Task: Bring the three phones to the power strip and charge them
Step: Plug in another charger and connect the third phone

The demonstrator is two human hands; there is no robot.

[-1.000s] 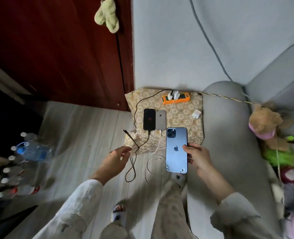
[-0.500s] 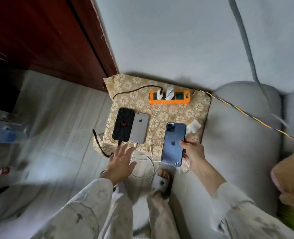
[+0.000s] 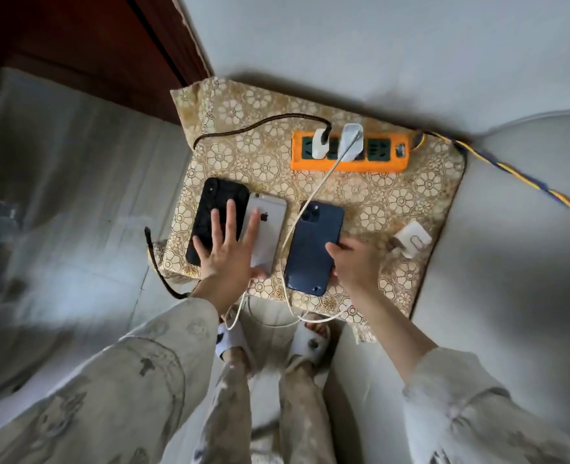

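Note:
Three phones lie face down on a floral-covered low stand (image 3: 253, 155). A black phone (image 3: 215, 209) and a silver phone (image 3: 270, 222) sit side by side at the left. My left hand (image 3: 226, 246) spreads flat over both, fingers straight. A dark blue phone (image 3: 313, 246) lies to their right, and my right hand (image 3: 353, 259) grips its right edge. The orange power strip (image 3: 350, 165) sits at the back with two white chargers plugged in. A black cable and a white cable (image 3: 310, 202) run from them toward the phones.
A loose white charger block (image 3: 412, 242) lies on the cloth right of the blue phone. A grey sofa arm (image 3: 511, 262) borders the stand on the right, a dark red door (image 3: 92, 45) stands at the left. My slippered feet (image 3: 270, 339) are below the stand's front edge.
My right hand has brought the blue phone down onto the cloth beside the other two. My left hand has moved forward from the stand's front edge onto the black and silver phones.

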